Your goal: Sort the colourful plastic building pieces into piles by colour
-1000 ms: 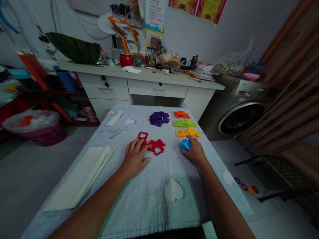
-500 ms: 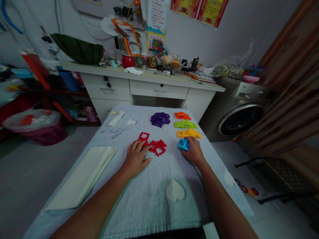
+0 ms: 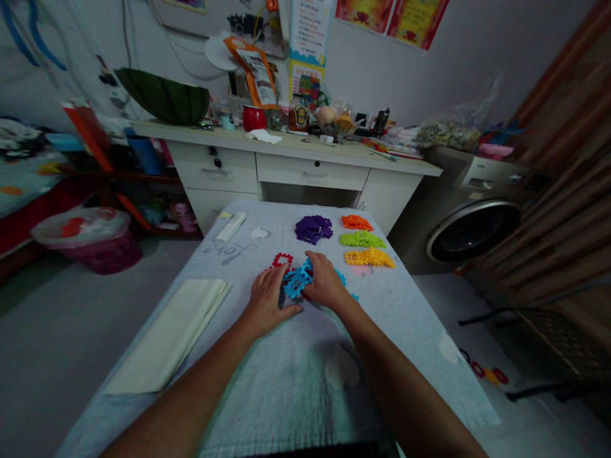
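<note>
My right hand is closed around several blue interlocking plastic pieces, just right of my left hand's fingertips. A few more blue pieces show on the table beyond my right wrist. My left hand rests low over the cloth with its thumb spread. Its fingers lie at the red interlocking pieces, now mostly hidden behind the hands and the blue ones. Farther back sits a purple pile. To its right are orange, green and yellow groups of similar pieces.
A grey-blue cloth covers the table. On its left lie a folded cream sheet and a white bar-shaped object. Behind stands a cluttered white desk, with a washing machine to its right.
My right hand has moved left with blue pieces in it, from below the yellow group to beside my left hand. It now covers part of the red pieces. The view has shifted slightly.
</note>
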Tool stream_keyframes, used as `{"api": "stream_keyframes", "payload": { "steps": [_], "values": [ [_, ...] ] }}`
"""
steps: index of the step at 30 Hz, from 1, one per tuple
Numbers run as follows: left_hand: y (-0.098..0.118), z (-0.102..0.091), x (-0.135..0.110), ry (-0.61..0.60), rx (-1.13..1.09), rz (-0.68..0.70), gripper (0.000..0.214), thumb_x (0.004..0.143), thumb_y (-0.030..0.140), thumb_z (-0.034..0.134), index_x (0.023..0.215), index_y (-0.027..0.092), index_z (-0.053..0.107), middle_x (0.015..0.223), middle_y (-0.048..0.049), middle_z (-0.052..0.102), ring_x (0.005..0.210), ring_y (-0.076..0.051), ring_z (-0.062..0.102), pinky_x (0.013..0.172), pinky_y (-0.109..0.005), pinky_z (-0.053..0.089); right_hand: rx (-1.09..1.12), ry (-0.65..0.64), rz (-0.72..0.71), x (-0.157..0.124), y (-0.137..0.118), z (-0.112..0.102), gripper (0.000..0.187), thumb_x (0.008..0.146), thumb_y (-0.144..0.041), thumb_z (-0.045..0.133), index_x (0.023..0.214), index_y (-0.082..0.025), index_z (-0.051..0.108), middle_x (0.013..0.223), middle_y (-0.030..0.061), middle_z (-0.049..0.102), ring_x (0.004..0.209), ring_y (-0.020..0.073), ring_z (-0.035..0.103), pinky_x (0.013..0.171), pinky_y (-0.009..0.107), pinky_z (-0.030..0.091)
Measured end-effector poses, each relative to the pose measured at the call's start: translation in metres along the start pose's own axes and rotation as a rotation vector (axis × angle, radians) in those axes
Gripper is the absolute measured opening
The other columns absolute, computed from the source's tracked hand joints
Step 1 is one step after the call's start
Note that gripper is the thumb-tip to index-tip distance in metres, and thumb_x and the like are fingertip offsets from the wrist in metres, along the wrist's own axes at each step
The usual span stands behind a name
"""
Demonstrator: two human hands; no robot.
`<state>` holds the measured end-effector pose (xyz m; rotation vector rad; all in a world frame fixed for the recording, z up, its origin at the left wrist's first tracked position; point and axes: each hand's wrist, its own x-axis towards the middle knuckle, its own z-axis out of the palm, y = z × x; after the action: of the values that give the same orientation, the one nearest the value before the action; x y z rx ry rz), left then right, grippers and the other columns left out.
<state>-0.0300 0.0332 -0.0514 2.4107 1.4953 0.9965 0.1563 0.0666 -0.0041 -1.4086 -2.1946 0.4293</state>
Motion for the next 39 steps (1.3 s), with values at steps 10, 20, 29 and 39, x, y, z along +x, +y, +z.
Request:
{"api": "stream_keyframes", "payload": {
  "steps": [10,20,29,39],
  "values": [
    [-0.003,-0.007,0.006,0.002,-0.008,-0.024,0.035,0.090,0.034,0.050,0.121,0.021,0.058,0.119,-0.0092,0.064,0.114,-0.027,0.054,0.102,-0.048,0.038,-0.082,-0.026,0.024,-0.019,0.044,-0.037,0.061,0.074,-0.028,0.069,0.130,-0.017,0.051,0.131,0.0153,0.051,0.125,0.0286,0.046,0.106,0.047,0.035],
    [0.000,-0.023,0.010,-0.002,-0.274,-0.098,0.024,0.086,0.028,0.050,0.100,0.020,0.067,0.098,-0.0066,0.069,0.096,-0.023,0.061,0.089,-0.040,0.046,-0.225,-0.116,0.164,-0.040,0.058,-0.029,0.061,0.072,-0.029,0.071,0.130,-0.022,0.052,0.113,0.0102,0.059,0.099,0.0229,0.059,0.088,0.033,0.044],
    [-0.007,-0.019,0.005,0.095,-0.803,-0.382,0.018,0.084,0.034,0.057,0.096,0.020,0.061,0.072,0.0017,0.061,0.062,-0.013,0.056,0.061,-0.026,0.045,-0.051,0.149,0.158,-0.018,0.052,-0.022,0.057,0.079,-0.022,0.060,0.134,-0.014,0.048,0.122,0.0146,0.057,0.111,0.0241,0.056,0.100,0.039,0.042],
    [-0.006,-0.022,0.009,0.235,-0.892,-0.498,0.025,0.084,0.040,0.059,0.101,0.021,0.056,0.077,0.0022,0.063,0.063,-0.013,0.060,0.059,-0.026,0.050,0.174,0.096,0.078,-0.007,0.028,0.003,0.047,0.098,-0.040,0.034,0.139,-0.018,0.043,0.131,0.0143,0.058,0.120,0.0239,0.054,0.104,0.043,0.040]
  ]
}}
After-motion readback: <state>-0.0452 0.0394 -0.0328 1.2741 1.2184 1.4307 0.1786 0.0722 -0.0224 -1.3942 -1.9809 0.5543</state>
